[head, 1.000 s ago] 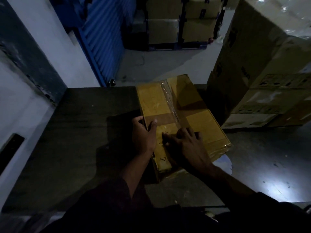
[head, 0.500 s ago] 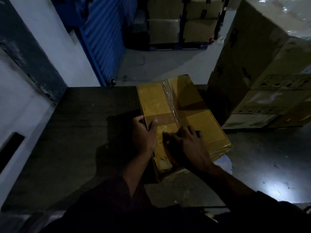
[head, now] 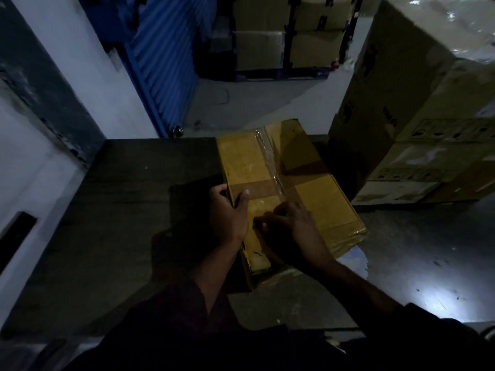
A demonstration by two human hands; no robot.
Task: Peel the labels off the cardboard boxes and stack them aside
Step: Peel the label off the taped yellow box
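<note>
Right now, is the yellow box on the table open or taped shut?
Shut. The yellow box lies flat on the table, flaps closed, with clear tape running along the top seam.

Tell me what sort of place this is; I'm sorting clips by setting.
Probably a warehouse or storage unit: a blue roller shutter, a big wrapped stack of cartons, more boxes on a rack behind, and a bare concrete floor.

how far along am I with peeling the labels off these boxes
Early. Nothing looks finished: no stripped box sits aside. In hand: your left hand grips the yellow box by its edge while your right hand picks at its top. Peeling and stacking remain.
</note>
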